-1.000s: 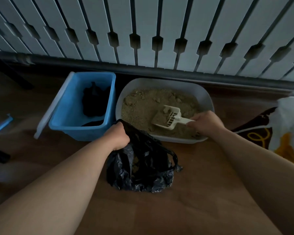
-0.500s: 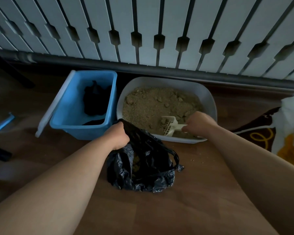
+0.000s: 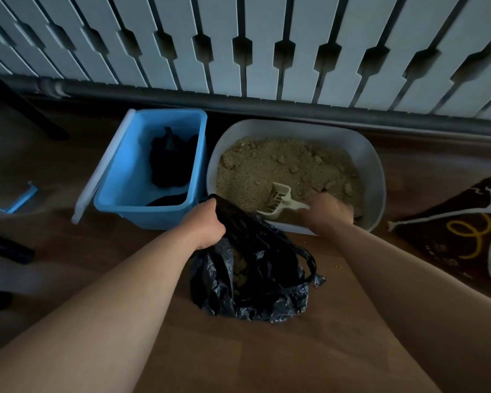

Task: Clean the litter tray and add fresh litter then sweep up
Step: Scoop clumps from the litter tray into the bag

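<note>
Right hand (image 3: 328, 212) with scoop (image 3: 278, 201), nearer bag (image 3: 255, 279)

Grey oval litter tray (image 3: 377, 171), half full of clumpy tan litter (image 3: 267, 165), cream slotted scoop (image 3: 279, 198) tilted at near edge, crumpled black bin bag (image 3: 267, 279) open just before tray, clumps inside

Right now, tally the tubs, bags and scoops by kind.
Tubs: 2 (blue bin, litter tray)
Bags: 2 (black bag, printed sack); dark bundle in the bin unclear
Scoops: 1 (cream scoop)
Total: 5
</note>
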The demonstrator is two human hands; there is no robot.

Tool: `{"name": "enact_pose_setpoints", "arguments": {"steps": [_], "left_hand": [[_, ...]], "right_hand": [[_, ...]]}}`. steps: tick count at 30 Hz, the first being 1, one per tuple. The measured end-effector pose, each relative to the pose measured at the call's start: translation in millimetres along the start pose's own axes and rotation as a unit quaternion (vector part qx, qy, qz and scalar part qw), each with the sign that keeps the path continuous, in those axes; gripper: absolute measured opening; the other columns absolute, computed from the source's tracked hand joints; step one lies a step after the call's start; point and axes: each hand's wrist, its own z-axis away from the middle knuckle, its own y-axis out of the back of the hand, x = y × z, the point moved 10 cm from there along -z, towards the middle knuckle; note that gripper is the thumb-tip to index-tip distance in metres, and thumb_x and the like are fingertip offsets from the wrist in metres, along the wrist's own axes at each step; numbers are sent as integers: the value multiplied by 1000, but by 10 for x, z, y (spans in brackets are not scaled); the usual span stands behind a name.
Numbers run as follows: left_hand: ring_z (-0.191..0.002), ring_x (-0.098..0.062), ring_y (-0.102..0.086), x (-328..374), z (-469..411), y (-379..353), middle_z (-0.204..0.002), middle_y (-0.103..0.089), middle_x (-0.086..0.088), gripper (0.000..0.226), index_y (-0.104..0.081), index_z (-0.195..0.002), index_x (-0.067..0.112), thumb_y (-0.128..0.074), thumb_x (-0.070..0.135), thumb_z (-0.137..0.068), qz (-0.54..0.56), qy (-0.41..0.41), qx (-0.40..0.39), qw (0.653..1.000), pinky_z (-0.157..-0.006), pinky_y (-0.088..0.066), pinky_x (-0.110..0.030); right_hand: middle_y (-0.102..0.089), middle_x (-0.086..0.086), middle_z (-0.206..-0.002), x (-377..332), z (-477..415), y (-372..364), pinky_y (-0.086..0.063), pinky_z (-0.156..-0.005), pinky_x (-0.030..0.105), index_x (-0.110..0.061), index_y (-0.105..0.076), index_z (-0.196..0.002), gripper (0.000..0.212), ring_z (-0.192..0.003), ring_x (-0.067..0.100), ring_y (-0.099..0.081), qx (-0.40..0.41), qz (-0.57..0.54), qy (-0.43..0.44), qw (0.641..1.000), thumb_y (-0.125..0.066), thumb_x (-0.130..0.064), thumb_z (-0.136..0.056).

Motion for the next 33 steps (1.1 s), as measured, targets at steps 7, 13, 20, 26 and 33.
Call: {"name": "enact_pose_setpoints", "arguments": {"steps": [7,13,20,26,33], "left_hand": [[-106,-24,-55,1,6,-11,-122,-54,-8,47,-43,-133,12,-52,10,-87,-4,10,-2,1000,-93,-51,-39],[-110,-25,-54,14,58,0,-128,-51,-8,49,-42,-136,13,-52,12,-88,-23,20,-12,999,-94,-49,-37],[-99,-24,-55,0,140,66,-111,-55,-8,27,-51,-113,11,-53,9,-86,-22,27,-19,999,-80,-49,-32],[-93,-22,-57,23,201,121,-103,-56,-6,25,-53,-110,14,-53,9,-86,-9,20,-21,1000,-75,-49,-31],[-92,-24,-59,53,259,156,-103,-58,-8,22,-54,-107,12,-52,8,-85,13,11,-27,999,-78,-51,-36]], "right_hand": [[-67,1,-98,228,44,160,-35,-92,38,-27,-71,-103,29,-99,25,-58,5,-89,0,996,-49,-45,-95],[-67,-4,-86,327,94,234,-39,-93,38,-26,-72,-88,28,-94,23,-60,14,-85,11,996,-53,-46,-91],[-68,-1,-83,347,128,294,-47,-91,39,-26,-71,-81,27,-88,23,-62,-2,-100,13,995,-57,-48,-91],[-66,-1,-76,305,168,314,-49,-89,40,-24,-73,-84,24,-83,21,-62,-7,-130,24,991,-61,-44,-90],[-58,-5,-66,288,165,336,-45,-86,38,-32,-66,-75,19,-80,20,-59,-8,-114,26,993,-61,-42,-90]]}}
